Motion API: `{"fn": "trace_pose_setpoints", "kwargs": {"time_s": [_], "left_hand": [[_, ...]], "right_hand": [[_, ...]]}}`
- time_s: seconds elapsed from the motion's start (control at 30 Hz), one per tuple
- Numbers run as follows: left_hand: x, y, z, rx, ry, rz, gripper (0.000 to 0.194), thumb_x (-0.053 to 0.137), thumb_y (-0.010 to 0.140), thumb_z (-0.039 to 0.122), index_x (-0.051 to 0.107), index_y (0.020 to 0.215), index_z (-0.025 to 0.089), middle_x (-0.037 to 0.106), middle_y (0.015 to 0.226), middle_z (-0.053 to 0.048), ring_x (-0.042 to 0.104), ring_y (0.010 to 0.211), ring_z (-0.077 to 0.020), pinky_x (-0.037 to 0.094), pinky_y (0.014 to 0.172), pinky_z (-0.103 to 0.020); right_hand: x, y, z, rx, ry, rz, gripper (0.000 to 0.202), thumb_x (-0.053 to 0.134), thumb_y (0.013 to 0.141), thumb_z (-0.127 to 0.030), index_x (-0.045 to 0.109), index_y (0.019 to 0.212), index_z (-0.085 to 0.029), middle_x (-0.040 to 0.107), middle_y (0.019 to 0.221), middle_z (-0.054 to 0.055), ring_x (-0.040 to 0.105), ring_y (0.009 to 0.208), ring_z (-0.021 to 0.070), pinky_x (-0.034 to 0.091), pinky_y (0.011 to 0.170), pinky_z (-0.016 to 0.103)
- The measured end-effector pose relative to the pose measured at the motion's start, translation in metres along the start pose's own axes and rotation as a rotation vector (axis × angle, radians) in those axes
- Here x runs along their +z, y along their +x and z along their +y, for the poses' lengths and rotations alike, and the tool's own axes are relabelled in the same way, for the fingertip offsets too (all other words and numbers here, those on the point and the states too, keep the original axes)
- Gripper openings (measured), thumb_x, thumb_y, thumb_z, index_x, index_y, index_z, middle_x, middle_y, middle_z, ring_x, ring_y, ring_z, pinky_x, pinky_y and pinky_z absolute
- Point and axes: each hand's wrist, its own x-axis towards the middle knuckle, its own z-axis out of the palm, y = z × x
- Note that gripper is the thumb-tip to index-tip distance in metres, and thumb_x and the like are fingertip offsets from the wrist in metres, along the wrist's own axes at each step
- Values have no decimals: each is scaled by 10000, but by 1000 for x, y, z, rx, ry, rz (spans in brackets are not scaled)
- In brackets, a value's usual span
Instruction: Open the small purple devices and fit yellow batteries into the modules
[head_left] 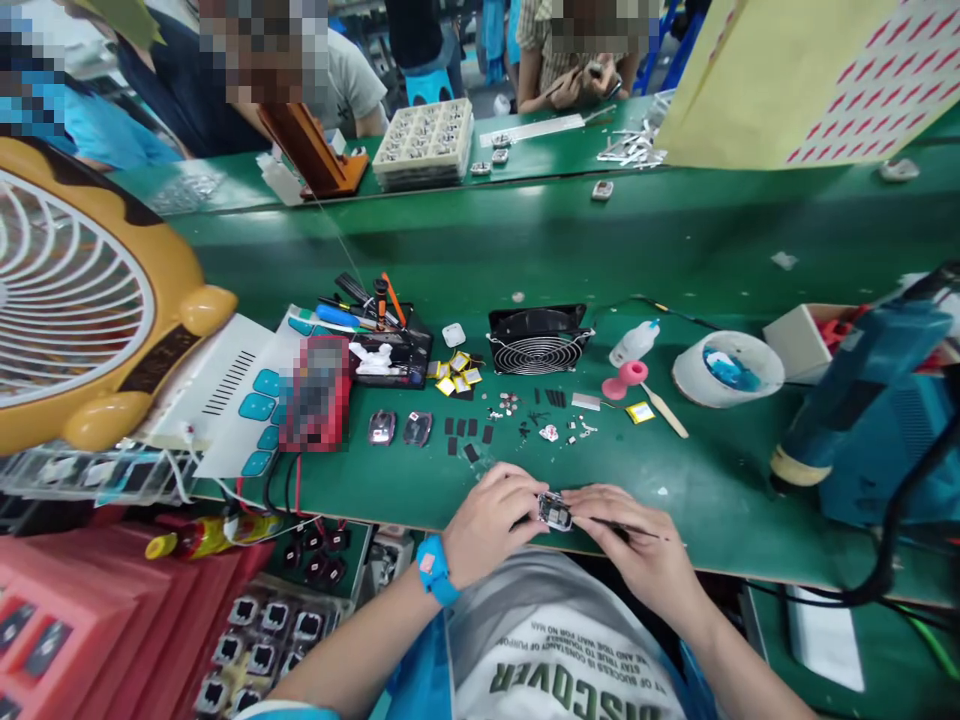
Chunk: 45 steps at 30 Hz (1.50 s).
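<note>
At the bench's front edge, my left hand [499, 515] is closed on one side of a small electronic device [555, 511] with its insides exposed. My right hand [645, 545] meets the device's other side, its fingers closed around a thin dark tool [626, 527] that looks like tweezers. The tool's working end is too small to make out. Ahead of both hands lie black rectangular pads [471, 428], tiny loose parts [550, 432] and black strips [555, 397]. Two clear-cased devices [417, 429] sit left of the pads.
A black cooling fan [540, 340] stands mid-bench, with yellow battery cells [456, 375] beside it. Left are a red meter [319, 395] and a large yellow fan [82, 290]. On the right are a white tub [727, 370], a bottle [634, 343] and a blue handled tool [862, 370]. Several people sit opposite.
</note>
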Motion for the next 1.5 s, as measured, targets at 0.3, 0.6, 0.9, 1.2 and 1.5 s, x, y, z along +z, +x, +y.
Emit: {"fn": "trace_pose_setpoints", "kwargs": {"time_s": [0.3,0.6,0.9,1.2,1.5], "left_hand": [[-2,-5,4,75,67,45,112,858,1204,269,870,1093,256,1013,1252,-102,928,1155,-278,868,975,-421],[-4,-2,1,-23,6,15,235,1001,1105,268,810,968,267,1022,1165,-86,929,1075,-275,857,901,-440],[-7,-1,2,-44,-26,-7,259,1025,1081,250,802,952,270,1021,1191,-96,939,1117,-293,856,916,-473],[-8,2,2,-38,-35,-5,266,1043,1062,240,800,958,271,1024,1190,-94,945,1101,-297,855,903,-477],[-7,0,1,-45,-36,-2,253,1033,1070,233,805,968,270,1023,1196,-92,937,1109,-290,849,922,-476]], "right_hand": [[1,-5,5,-53,-18,-12,218,884,1164,-198,1011,1154,-376,1058,1102,53,1037,949,364,916,883,471],[-2,-8,4,-15,-21,-30,289,820,1219,-245,1019,1236,-453,1058,1154,24,1029,989,354,920,909,469],[1,-7,5,-53,-13,-4,291,877,1139,-127,1003,1211,-380,1059,1108,39,1037,964,369,915,899,480],[6,-5,4,-101,-51,-5,252,872,1159,-142,990,1236,-350,1053,1104,44,1036,970,354,894,909,469],[8,-6,7,-146,-69,-12,220,854,1186,-155,973,1198,-339,1056,1115,43,1043,978,343,884,920,460]]}}
